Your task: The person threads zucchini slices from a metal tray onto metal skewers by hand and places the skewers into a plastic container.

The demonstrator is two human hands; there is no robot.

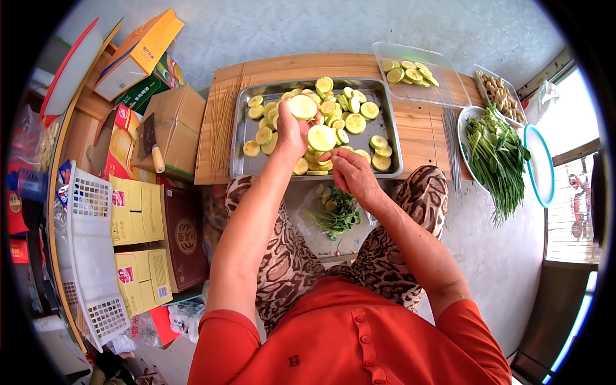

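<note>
My left hand (292,133) is closed around pale green zucchini slices above a metal tray. One round slice (303,107) stands up at its fingertips, and another zucchini slice (322,137) faces me just to the right. My right hand (353,172) is beside that lower slice, thumb and fingers pinched together; whether something thin is between them I cannot make out. Below both hands, the rectangular metal tray (242,154) holds many loose zucchini slices (355,122), some overlapping. Thin wooden skewers (224,119) lie on the table left of the tray.
The wooden table (420,138) also carries a clear plastic box (443,90) with more slices. At the right are thin sticks (452,144), leafy greens (494,151) and a container of root-like pieces (500,93). Cardboard boxes (183,125) and a cleaver (151,141) are on the left.
</note>
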